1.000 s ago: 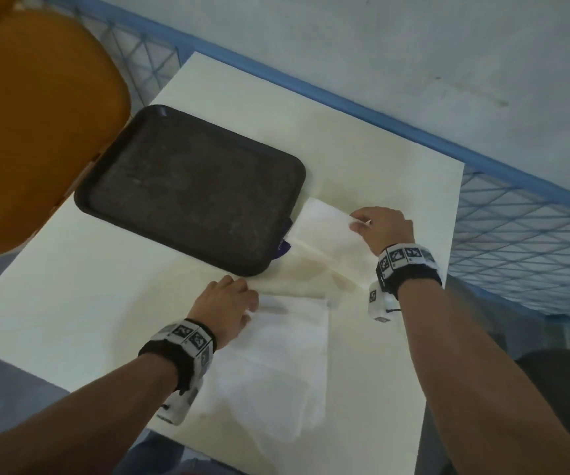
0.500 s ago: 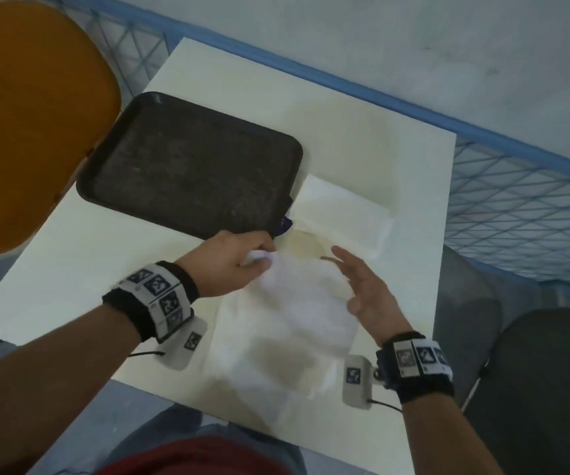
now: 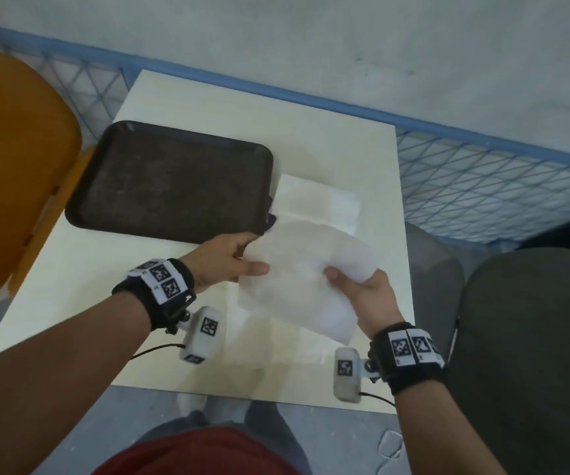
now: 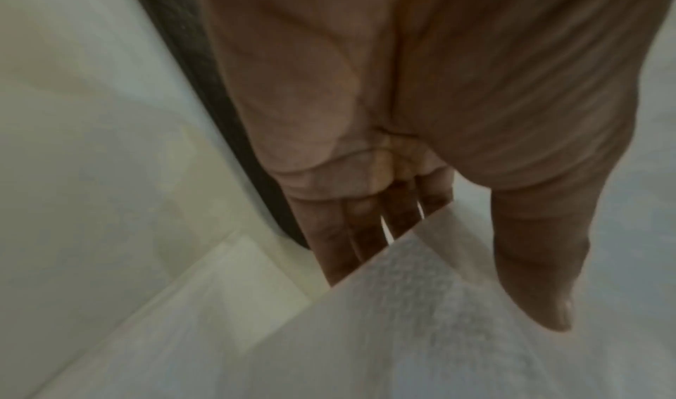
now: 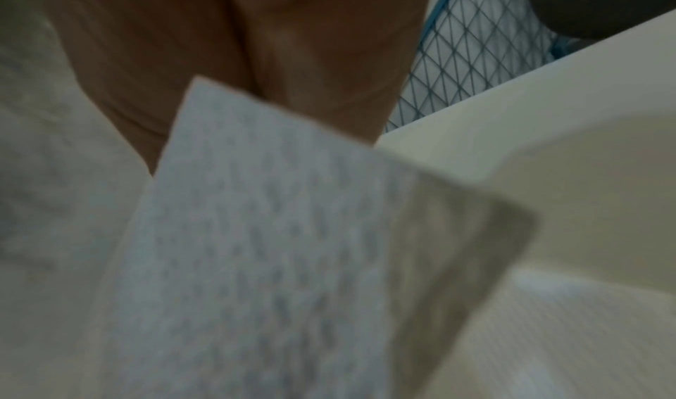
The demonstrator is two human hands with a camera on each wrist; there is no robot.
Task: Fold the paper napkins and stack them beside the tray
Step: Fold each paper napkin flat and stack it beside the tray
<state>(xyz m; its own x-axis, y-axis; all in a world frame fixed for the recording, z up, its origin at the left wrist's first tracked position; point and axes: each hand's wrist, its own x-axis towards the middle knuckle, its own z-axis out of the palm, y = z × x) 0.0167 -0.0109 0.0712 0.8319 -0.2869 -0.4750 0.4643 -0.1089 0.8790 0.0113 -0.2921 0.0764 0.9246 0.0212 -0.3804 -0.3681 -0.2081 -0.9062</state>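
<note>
A white paper napkin [image 3: 300,275] is lifted off the table and bowed between both hands. My left hand [image 3: 232,258] pinches its left edge, thumb on top and fingers beneath; the left wrist view shows the napkin [image 4: 420,318] between thumb and fingers. My right hand [image 3: 362,289] grips its right side, and the napkin [image 5: 263,246] fills the right wrist view. A folded napkin [image 3: 321,204] lies flat just right of the dark tray [image 3: 170,180]. More flat napkins [image 3: 276,341] lie on the table under the held one.
The cream table [image 3: 338,145] is small, with its near edge close to my body. An orange chair [image 3: 13,173] stands at the left, and a dark chair [image 3: 530,354] at the right. A blue mesh fence [image 3: 482,190] runs behind the table.
My right hand left the folded napkin beside the tray and came back to the pile. Both hands lifted one napkin off the pile.
</note>
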